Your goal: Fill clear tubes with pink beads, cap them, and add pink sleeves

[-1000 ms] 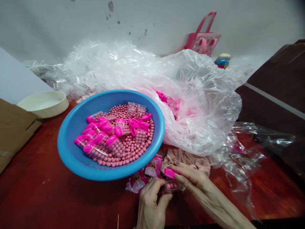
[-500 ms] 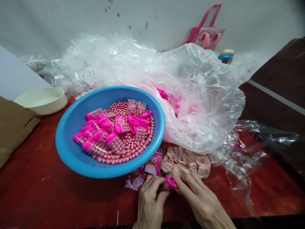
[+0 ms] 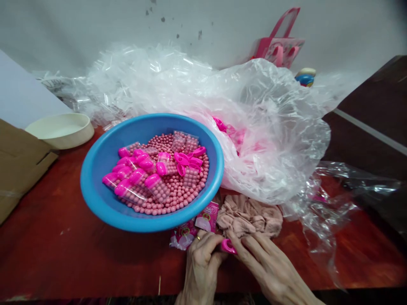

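Note:
My left hand (image 3: 203, 262), with a ring on one finger, is closed around a small container with a pink cap (image 3: 228, 246); its body is mostly hidden by the fingers. The fingertips of my right hand (image 3: 267, 262) press on the capped end from the right. Just behind my hands lie a crumpled beige cloth (image 3: 251, 215) and pink printed packets (image 3: 207, 217). A blue basin (image 3: 152, 224) to the left holds pink beads (image 3: 178, 190), several clear bead-filled containers with pink caps (image 3: 155, 186) and some loose pink caps (image 3: 187, 161).
Clear plastic bags (image 3: 263, 169) with pink pieces lie behind the basin, beside a heap of clear tubes (image 3: 133, 76). A cream tray (image 3: 63, 135) and a cardboard box (image 3: 19, 169) stand at the left. A pink bag (image 3: 280, 51) is at the back.
The view has shifted slightly, so the basin appears a little further right. Both hands remain at the pink-capped container, and my right fingers sit slightly differently against it.

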`<state>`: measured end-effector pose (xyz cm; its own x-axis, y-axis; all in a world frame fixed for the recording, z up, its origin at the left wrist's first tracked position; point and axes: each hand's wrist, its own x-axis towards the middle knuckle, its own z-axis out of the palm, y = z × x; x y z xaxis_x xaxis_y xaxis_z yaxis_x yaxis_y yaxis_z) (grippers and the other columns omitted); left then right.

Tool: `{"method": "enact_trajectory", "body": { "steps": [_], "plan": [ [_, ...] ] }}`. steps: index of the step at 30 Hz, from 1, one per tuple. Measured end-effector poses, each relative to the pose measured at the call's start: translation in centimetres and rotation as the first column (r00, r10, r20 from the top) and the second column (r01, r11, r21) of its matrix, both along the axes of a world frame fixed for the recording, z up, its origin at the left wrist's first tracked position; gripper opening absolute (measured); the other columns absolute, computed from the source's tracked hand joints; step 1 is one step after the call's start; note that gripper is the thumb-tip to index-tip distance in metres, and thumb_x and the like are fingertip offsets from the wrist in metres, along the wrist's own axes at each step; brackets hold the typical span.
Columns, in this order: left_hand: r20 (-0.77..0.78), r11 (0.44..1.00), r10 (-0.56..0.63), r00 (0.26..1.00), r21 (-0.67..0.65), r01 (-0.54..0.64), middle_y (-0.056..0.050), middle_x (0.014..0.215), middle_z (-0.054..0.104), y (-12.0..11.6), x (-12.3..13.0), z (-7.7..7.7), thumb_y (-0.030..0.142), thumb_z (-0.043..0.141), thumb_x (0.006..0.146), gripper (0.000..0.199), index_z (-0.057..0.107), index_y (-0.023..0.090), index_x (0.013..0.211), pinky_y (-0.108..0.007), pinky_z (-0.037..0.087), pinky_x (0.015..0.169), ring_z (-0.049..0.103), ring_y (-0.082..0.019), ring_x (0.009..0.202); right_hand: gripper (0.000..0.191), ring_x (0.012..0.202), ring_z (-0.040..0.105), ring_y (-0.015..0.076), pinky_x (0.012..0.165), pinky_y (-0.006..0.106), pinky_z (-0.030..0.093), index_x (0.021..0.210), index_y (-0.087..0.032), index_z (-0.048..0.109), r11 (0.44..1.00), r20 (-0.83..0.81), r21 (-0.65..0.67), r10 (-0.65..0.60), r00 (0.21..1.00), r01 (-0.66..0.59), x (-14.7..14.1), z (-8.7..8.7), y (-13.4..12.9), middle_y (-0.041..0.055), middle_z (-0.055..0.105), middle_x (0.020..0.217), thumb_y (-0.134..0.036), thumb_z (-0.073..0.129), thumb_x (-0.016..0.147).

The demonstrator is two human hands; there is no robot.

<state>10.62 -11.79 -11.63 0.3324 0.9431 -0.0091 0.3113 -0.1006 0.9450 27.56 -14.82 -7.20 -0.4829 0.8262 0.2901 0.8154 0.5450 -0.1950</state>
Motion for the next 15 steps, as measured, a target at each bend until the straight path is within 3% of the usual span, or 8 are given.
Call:
{"method": "enact_trajectory", "body": {
  "steps": [3, 8, 15],
  "plan": [
    [-0.001, 1.000, -0.001, 1.000, -0.016, 0.001, -0.002, 0.081, 0.069, 0.0, 0.0, 0.1, -0.001, 0.056, 0.076, 0.026, 0.069, 0.021, 0.080, -0.029, 0.047, 0.074, 0.059, -0.020, 0.079, 0.048, 0.102, 0.061, 0.0272, 0.086, 0.041, 0.052, 0.134, -0.019, 0.045, 1.000, -0.038, 0.029, 0.007, 0.999, -0.006, -0.2, 1.4, 0.4, 0.0118, 0.066, 0.111, -0.011, 0.032, 0.088],
    [-0.013, 1.000, -0.021, 1.000, -0.019, 0.021, -0.004, 0.085, 0.070, 0.1, 0.0, 0.1, 0.002, 0.057, 0.078, 0.020, 0.069, 0.018, 0.082, -0.031, 0.047, 0.076, 0.059, -0.021, 0.080, 0.051, 0.104, 0.060, 0.0295, 0.085, 0.043, 0.053, 0.137, -0.022, 0.041, 0.998, -0.078, -0.060, 0.030, 0.996, -0.035, -0.4, 3.6, 1.2, 0.0106, 0.065, 0.115, -0.014, 0.032, 0.087],
    [-0.010, 0.999, -0.025, 1.000, -0.039, 0.024, -0.005, 0.083, 0.068, 0.2, -0.1, 0.2, 0.002, 0.056, 0.079, 0.019, 0.068, 0.016, 0.080, -0.030, 0.046, 0.072, 0.057, -0.021, 0.080, 0.054, 0.096, 0.063, 0.0295, 0.084, 0.042, 0.054, 0.141, -0.021, 0.035, 0.992, -0.099, -0.075, 0.095, 0.991, -0.102, -0.3, 4.1, 1.6, 0.0115, 0.066, 0.111, -0.014, 0.034, 0.087]
  ]
}}
